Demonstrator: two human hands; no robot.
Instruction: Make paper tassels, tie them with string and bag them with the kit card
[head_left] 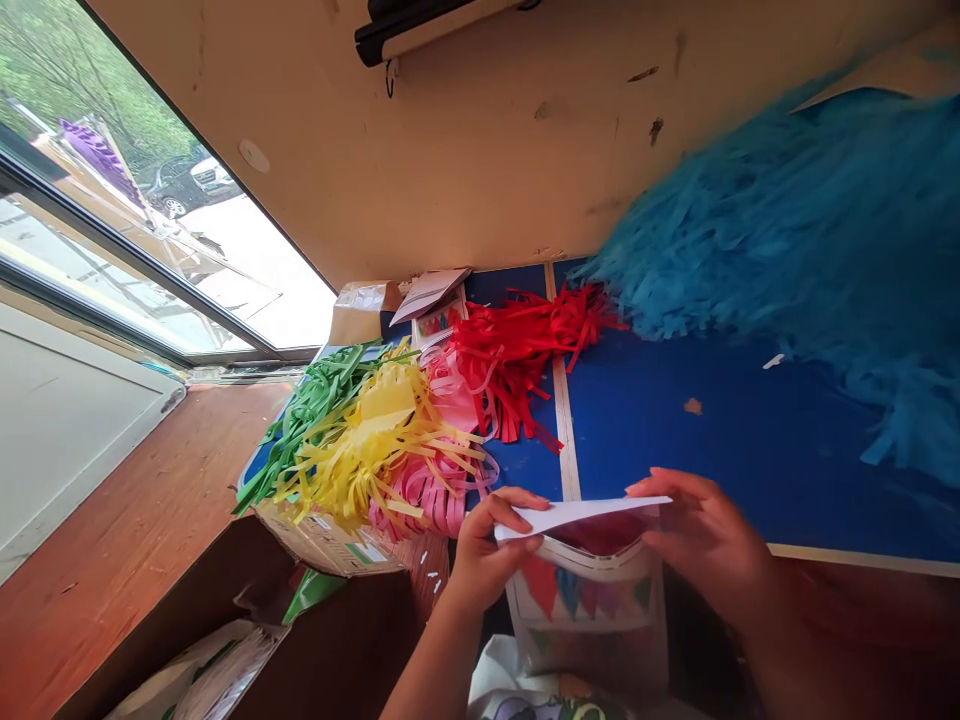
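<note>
My left hand (499, 540) pinches the left end of a folded white card (574, 514), thumb below and fingers on top. At the card's right end, my right hand (705, 535) grips it between thumb and fingers. Just under the card hangs a clear plastic bag (592, 645) with its mouth bowed open. Colourful pennants show on or through its front. Whether the card is joined to the bag, I cannot tell. Beyond my hands lie bundles of cut strips: red (517, 350), pink (431, 490), yellow (382, 415) and green (322, 405).
A large heap of blue strips (795, 220) covers the right back of the blue table (660, 420). More white cards (431, 290) lie by the wall. At lower left stands an open cardboard box (345, 640) with bags inside. A window (150, 190) is at left.
</note>
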